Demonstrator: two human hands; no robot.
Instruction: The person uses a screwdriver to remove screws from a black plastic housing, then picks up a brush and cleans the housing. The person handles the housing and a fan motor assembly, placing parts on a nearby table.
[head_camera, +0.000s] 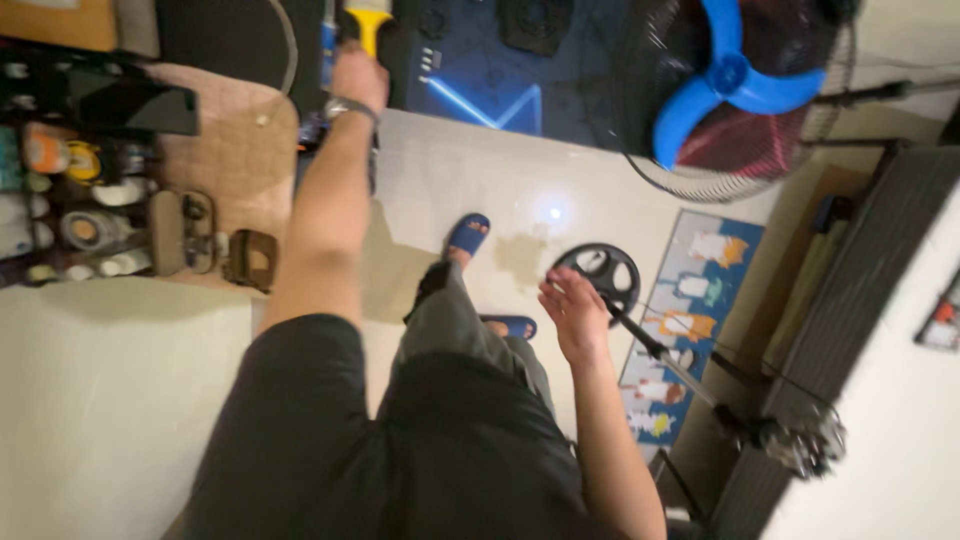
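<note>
A lived-in home room: a pale tiled floor (470, 170), a blue-bladed pedestal fan (735, 85), a cartoon-printed mat (700, 300) just below the fan, and a shelf crowded with bottles and jars (70, 200) far across from the fan.

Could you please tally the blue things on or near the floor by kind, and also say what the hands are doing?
Blue fan blade set: 1
Blue slippers: 2, one and another
Total: 3
The left hand reaches up to a yellow-handled tool; the right hand is open beside a black weight plate.
</note>
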